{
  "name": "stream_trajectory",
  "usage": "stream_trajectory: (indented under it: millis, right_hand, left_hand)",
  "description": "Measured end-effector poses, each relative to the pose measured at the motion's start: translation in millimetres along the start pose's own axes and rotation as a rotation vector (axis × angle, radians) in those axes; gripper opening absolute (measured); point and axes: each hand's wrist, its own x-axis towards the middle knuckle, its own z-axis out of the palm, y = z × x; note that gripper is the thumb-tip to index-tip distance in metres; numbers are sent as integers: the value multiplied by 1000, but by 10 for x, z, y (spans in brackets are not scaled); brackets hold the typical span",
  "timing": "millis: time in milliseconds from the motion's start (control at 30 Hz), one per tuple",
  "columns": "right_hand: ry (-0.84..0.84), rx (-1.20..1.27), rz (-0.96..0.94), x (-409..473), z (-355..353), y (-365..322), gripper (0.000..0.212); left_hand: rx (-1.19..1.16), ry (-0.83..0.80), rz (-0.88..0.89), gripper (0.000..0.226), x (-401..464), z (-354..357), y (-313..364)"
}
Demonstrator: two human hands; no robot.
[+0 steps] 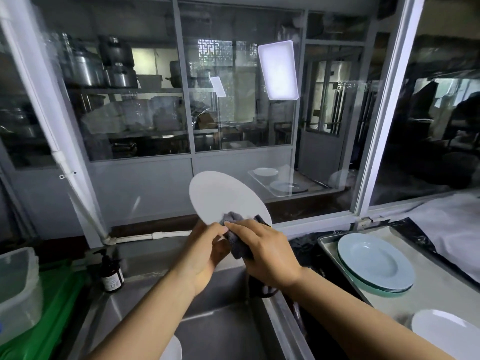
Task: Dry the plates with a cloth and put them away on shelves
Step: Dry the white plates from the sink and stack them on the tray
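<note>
A person holds a white plate [223, 197] up on its edge over the sink [220, 315]; the left hand [205, 252] grips the plate's bottom rim, with fingers curled around it; the right hand [265, 252] pinches a grey cloth [237, 239] against the low part of the plate, and the rest of the cloth hangs down under the palm.

The step looks like rubbing the plate dry. To do it well, I think the left hand should hold tight so the plate does not slip into the sink; the right hand should press the cloth flat and rub in big circles from the bottom up to the top edge; then turn the plate and rub the back too, and the spot under the left fingers, which is easy to miss.

On the right sits a metal tray [426, 281] with a stack of pale blue plates [374, 263] on it; another white plate [444, 331] lies near the tray's front edge; these may need drying too, though I cannot tell if they are wet. A brown soap bottle [111, 274] stands left of the sink. No shelf for the dry plates shows close by.
</note>
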Motion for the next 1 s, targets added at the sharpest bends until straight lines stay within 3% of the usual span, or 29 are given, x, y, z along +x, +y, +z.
stream_trajectory:
  millis: [67,167,267,333,433,533,667,733,867,1000]
  right_hand:
    - [13,16,67,44,-48,32,50]
    - [52,145,234,74,-154,82,35]
    - [126,585,539,143,-338,109,23]
    - [184,817,676,169,-438,188,20]
    - [212,1025,791,103,-537,307,24]
    - [190,1173,884,-13,-559,345,36]
    - [183,1333,981,-128,-553,377,33]
    - [205,1345,1006,-154,-544,425,31]
    - [227,1129,1041,-178,-410,524,36]
    - [241,954,941,-100,-222,456,38]
  left_hand:
    - [19,-8,-11,37,63,102,-5]
    - [69,-37,-45,57,131,216,-59]
    - [358,-20,-5,75,185,283,-128]
    - [495,62,31,70,196,246,-178]
    - [470,175,25,65,212,80,-321]
    - [390,273,-127,75,238,-136,-473]
    - [165,249,-209,52,154,-383,-534]
    - [112,207,-172,40,95,-456,-494]
    - [142,57,-120,64,-20,-462,-342]
    - [212,0,-44,53,-105,-357,-249]
